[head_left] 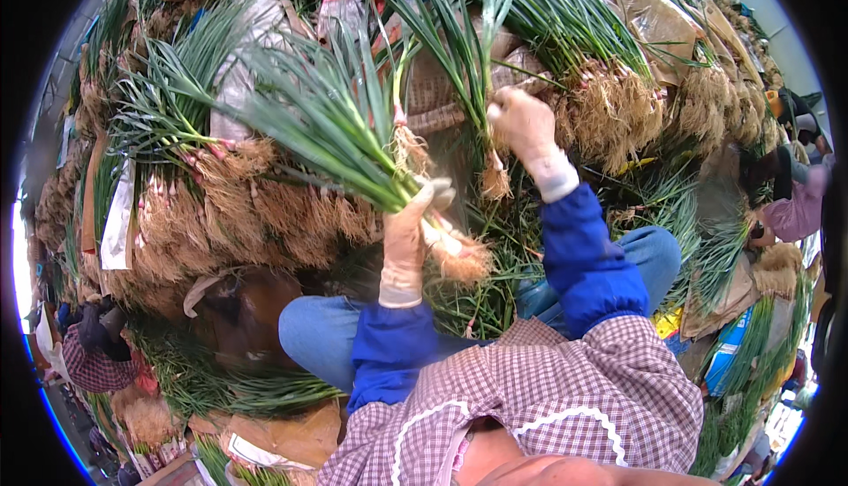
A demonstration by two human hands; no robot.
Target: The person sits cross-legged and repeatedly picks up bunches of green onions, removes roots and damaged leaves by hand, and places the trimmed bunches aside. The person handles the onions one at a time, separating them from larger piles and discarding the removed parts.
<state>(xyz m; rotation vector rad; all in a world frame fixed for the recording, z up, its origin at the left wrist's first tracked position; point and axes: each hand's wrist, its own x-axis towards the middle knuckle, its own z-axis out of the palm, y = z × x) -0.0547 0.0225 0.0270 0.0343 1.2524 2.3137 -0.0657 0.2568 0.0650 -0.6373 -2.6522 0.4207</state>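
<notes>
My left hand (411,221), in a pale glove, is closed around a bunch of green garlic plants (344,148). Their leaves fan out to the upper left, and the rooted bulbs poke out below my fist. My right hand (523,121), also gloved and slightly blurred, is at the stems of a smaller green garlic bunch (480,88) whose roots hang down; its fingers are curled against the stems. Between the hands, a single garlic plant (399,115) stands upright against the held bunch.
Piles of rooted garlic plants lie left (172,221) and upper right (609,101). A woven sack (434,88) is ahead. Loose leaves (490,307) cover the ground between my knees. People sit at far left (99,353) and far right (795,207).
</notes>
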